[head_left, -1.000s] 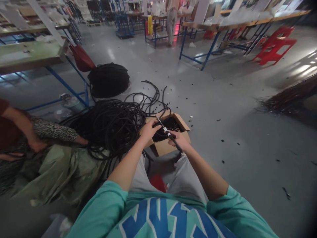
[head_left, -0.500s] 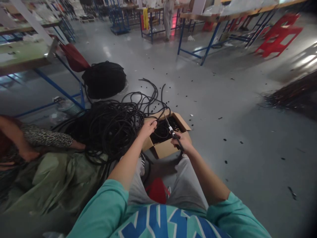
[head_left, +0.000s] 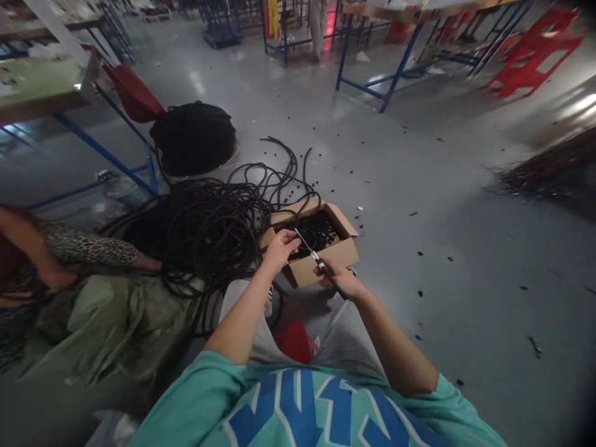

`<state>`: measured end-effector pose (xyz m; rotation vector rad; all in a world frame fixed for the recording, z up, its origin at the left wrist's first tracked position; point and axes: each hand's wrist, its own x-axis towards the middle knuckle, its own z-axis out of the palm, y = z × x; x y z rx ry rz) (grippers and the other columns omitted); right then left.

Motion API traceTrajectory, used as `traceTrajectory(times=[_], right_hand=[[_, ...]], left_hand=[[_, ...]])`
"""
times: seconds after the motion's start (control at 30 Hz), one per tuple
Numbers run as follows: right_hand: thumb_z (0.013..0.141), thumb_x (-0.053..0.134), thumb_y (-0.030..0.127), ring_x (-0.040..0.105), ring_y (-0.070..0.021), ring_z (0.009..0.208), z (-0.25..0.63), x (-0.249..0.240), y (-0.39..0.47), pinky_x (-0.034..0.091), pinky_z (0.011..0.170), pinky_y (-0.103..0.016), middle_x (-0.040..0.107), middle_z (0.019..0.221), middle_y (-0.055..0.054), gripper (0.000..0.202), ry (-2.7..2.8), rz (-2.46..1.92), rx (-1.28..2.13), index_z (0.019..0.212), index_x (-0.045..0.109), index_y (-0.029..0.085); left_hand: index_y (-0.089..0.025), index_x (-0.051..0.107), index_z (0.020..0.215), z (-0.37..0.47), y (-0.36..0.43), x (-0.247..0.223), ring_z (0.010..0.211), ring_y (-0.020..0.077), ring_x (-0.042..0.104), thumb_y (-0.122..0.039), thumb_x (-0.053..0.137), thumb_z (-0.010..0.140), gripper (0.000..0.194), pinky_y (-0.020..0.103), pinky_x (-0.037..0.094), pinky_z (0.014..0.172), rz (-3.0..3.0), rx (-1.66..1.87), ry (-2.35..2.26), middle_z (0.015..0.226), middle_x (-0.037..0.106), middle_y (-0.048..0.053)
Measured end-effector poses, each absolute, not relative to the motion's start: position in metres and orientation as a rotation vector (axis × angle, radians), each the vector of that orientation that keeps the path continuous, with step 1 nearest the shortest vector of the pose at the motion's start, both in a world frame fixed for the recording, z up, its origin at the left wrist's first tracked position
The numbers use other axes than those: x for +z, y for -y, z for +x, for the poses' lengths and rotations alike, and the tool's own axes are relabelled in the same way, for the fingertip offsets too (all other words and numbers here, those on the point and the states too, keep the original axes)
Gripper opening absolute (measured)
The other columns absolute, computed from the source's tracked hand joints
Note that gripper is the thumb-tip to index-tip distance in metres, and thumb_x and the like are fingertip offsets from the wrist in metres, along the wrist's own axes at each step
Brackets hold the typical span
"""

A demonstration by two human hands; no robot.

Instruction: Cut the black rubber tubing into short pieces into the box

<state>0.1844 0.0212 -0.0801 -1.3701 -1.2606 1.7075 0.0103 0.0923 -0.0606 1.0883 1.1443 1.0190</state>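
Observation:
My left hand (head_left: 281,247) is closed, thumb against fingers, at the left side of an open cardboard box (head_left: 322,267). It pinches a black rubber cord (head_left: 298,218), partly hidden by the fingers. In my right hand (head_left: 341,279) is a pair of shears (head_left: 321,263) with a black handle, a white collar and a thin silver blade. The blade tip points up and left, close to my left fingertips. Short black cut pieces (head_left: 321,226) lie inside the box. Left of it spreads a tangled heap of black cord (head_left: 200,223).
A person's arm (head_left: 35,248) and patterned trouser leg are at the left, beside green cloth (head_left: 116,323). Behind the heap sits a round black coil (head_left: 193,138). Blue-legged tables (head_left: 100,146) and a red stool (head_left: 535,56) stand farther off. Small black scraps dot the grey floor (head_left: 395,167).
My right hand has drawn the shears down and left, bringing the blade to my left fingertips. My left hand has shifted slightly right and down. The camera view has tilted slightly downward.

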Motion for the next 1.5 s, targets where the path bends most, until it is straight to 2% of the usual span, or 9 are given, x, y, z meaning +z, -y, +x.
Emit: traceTrajectory(times=[0.33, 0.53, 0.9, 1.03, 1.1, 1.17, 1.23, 1.33, 1.5], right_hand=[[0.052, 0.057, 0.011, 0.052, -0.0173, 0.086, 0.184, -0.060, -0.018, 0.040, 0.081, -0.033, 0.055, 0.091, -0.001, 0.071, 1.500, -1.336, 1.534, 0.121, 0.043, 0.020], [0.056, 0.057, 0.017, 0.048, -0.0134, 0.070, 0.179, -0.045, -0.012, 0.039, 0.069, -0.029, 0.052, 0.079, 0.001, 0.061, 1.610, -1.367, 1.448, 0.115, 0.044, 0.017], [0.054, 0.053, 0.014, 0.046, -0.0121, 0.064, 0.178, -0.047, -0.012, 0.036, 0.062, -0.024, 0.054, 0.069, 0.002, 0.046, 1.663, -1.504, 1.260, 0.099, 0.056, 0.014], [0.051, 0.053, 0.014, 0.044, -0.0105, 0.059, 0.177, -0.055, -0.013, 0.034, 0.057, -0.022, 0.051, 0.064, 0.003, 0.045, 1.557, -1.476, 1.290, 0.096, 0.058, 0.013], [0.052, 0.053, 0.015, 0.041, -0.0088, 0.052, 0.178, -0.059, -0.013, 0.032, 0.052, -0.022, 0.048, 0.058, 0.005, 0.048, 1.481, -1.433, 1.406, 0.099, 0.057, 0.013], [0.053, 0.052, 0.017, 0.038, -0.0075, 0.046, 0.178, -0.062, -0.013, 0.030, 0.047, -0.021, 0.045, 0.053, 0.007, 0.051, 1.389, -1.368, 1.556, 0.104, 0.055, 0.013], [0.053, 0.053, 0.018, 0.037, -0.0072, 0.045, 0.179, -0.063, -0.017, 0.030, 0.046, -0.021, 0.044, 0.053, 0.008, 0.053, 1.305, -1.291, 1.669, 0.106, 0.053, 0.013], [0.051, 0.055, 0.016, 0.041, -0.0070, 0.051, 0.179, -0.064, -0.027, 0.033, 0.050, -0.020, 0.046, 0.058, 0.007, 0.057, 1.249, -1.209, 1.717, 0.108, 0.051, 0.015], [0.051, 0.054, 0.013, 0.038, -0.0065, 0.052, 0.177, -0.067, -0.054, 0.030, 0.048, -0.019, 0.047, 0.061, 0.005, 0.053, 1.286, -1.304, 1.626, 0.104, 0.055, 0.018]], left_hand=[[-0.014, 0.051, 0.074, 0.010, -0.071, -0.040, 0.045, 0.0051, 0.047, -0.021, 0.063, 0.064, 0.017, 0.020, 0.036, 0.049, 1.141, 0.974, -1.106, 0.061, 0.058, -0.002], [-0.014, 0.051, 0.075, 0.010, -0.065, -0.027, 0.043, 0.0044, 0.045, -0.023, 0.063, 0.065, 0.018, 0.019, 0.033, 0.045, 1.176, 0.964, -1.072, 0.059, 0.057, -0.003], [-0.014, 0.053, 0.076, 0.008, -0.079, -0.034, 0.044, 0.0061, 0.044, -0.022, 0.057, 0.068, 0.011, 0.020, 0.035, 0.045, 1.346, 0.823, -1.128, 0.057, 0.054, -0.003], [-0.016, 0.055, 0.079, 0.007, -0.083, -0.037, 0.067, 0.0123, 0.057, -0.021, 0.061, 0.065, 0.016, 0.026, 0.045, 0.065, 1.597, 0.805, -1.251, 0.074, 0.062, 0.001], [-0.016, 0.057, 0.081, 0.006, -0.084, -0.037, 0.081, 0.0155, 0.059, -0.019, 0.062, 0.063, 0.019, 0.029, 0.044, 0.077, 1.735, 0.795, -1.311, 0.084, 0.064, 0.003], [-0.016, 0.060, 0.082, 0.005, -0.086, -0.038, 0.086, 0.0170, 0.058, -0.020, 0.061, 0.065, 0.017, 0.031, 0.043, 0.082, 1.826, 0.766, -1.349, 0.088, 0.065, 0.004], [-0.017, 0.062, 0.085, 0.005, -0.089, -0.038, 0.083, 0.0169, 0.060, -0.021, 0.058, 0.067, 0.018, 0.029, 0.044, 0.080, 1.857, 0.746, -1.370, 0.089, 0.066, 0.004], [-0.018, 0.065, 0.089, 0.006, -0.096, -0.041, 0.063, 0.0140, 0.059, -0.025, 0.057, 0.069, 0.022, 0.026, 0.045, 0.066, 1.807, 0.702, -1.391, 0.083, 0.067, 0.003], [-0.016, 0.066, 0.088, 0.004, -0.125, -0.059, 0.050, 0.0118, 0.052, -0.029, 0.056, 0.070, 0.025, 0.023, 0.038, 0.052, 1.706, 0.680, -1.365, 0.056, 0.059, 0.000]])
